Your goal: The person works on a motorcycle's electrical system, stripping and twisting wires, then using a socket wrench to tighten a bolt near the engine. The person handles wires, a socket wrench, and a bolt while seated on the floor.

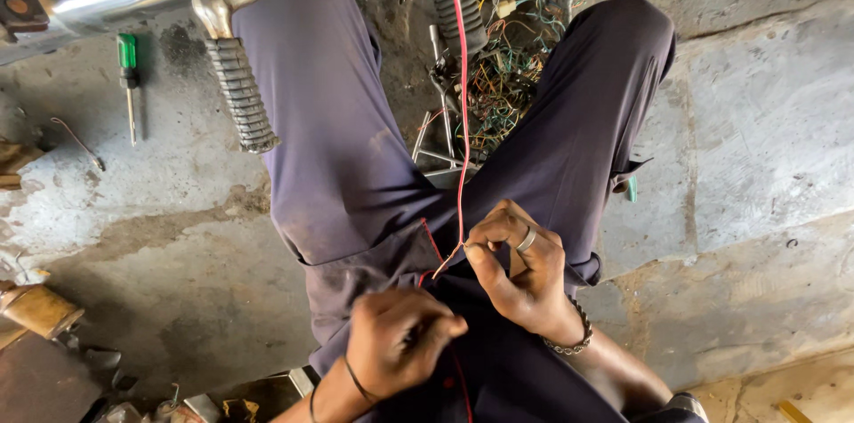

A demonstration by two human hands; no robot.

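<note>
While fisted left hand [396, 343] hovers, right hand [520, 267] pinches red wire [462, 103].

Wire [463, 103]: red, thin, running up from the right hand [520, 267]. Trousers [347, 147]: dark purple-blue, red stitching at the seam. Ring [527, 239]: silver. Screwdriver [129, 76]: green handle, grey metal shaft. Footpeg rubber [240, 94]: grey, ribbed. Wire tangle [503, 76]: mixed green, yellow, orange, white. Floor [765, 120]: grey concrete, dark stains.

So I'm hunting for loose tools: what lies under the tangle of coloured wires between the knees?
Under the tangle of coloured wires is stained concrete floor, with thin metal rods poking out at its lower left edge. Whatever lies beneath the thick middle is covered.
</note>
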